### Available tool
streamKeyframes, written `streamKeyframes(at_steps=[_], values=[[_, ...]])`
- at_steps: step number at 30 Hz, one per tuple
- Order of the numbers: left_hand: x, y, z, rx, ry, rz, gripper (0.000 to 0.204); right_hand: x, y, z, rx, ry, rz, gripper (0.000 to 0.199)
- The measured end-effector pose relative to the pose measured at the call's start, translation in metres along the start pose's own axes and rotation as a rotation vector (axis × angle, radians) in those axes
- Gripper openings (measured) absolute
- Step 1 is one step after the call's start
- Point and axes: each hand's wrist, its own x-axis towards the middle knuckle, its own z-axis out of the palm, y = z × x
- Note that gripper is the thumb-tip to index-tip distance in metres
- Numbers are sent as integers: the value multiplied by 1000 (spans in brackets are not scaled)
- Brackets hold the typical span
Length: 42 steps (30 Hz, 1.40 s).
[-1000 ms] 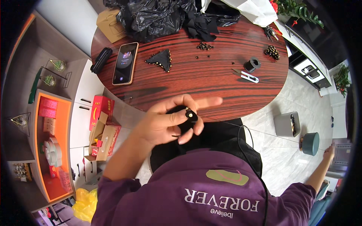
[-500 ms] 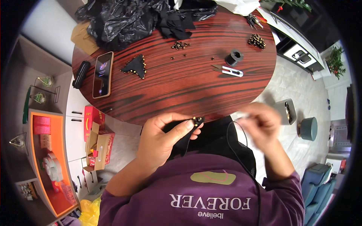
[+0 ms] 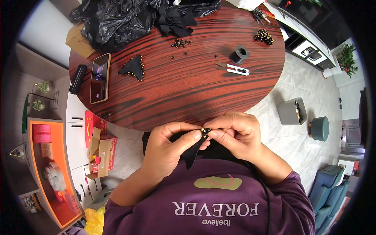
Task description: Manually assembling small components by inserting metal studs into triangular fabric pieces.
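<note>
Black cloth triangle (image 3: 192, 150), gold beads along 1 edge, pinched by your left hand (image 3: 172, 147) and right hand (image 3: 235, 135) fingertips.

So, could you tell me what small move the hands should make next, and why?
Probably draw the thread through. The left hand pinches the black cloth piece at its beaded edge, and the right hand grips right beside the beads, fingertips meeting there, so a gentle pull away by the right hand seems due.
</note>
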Motion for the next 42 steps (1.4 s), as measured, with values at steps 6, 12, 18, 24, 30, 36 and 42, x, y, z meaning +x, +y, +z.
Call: streamKeyframes(at_steps=[6,12,18,24,30,36,42], values=[[-1,1,-1,41,-26,19,13,-7,3,9,329,77,128,14],[-1,-3,3,-318,-49,-95,15,-3,-14,5,366,230,324,14],[-1,-3,4,-450,-26,-146,17,-17,-2,-4,60,307,208,14],[-5,-1,4,-316,15,-39,16,-19,-12,-7,-288,102,95,10],[-8,3,4,-293,25,-41,15,-17,-5,-3,-255,120,55,8],[-7,2,2,-294,15,-60,14,-16,-3,3,-169,123,75,7],[-7,0,-1,-320,15,-78,13,-16,-1,4,-133,113,120,7]])
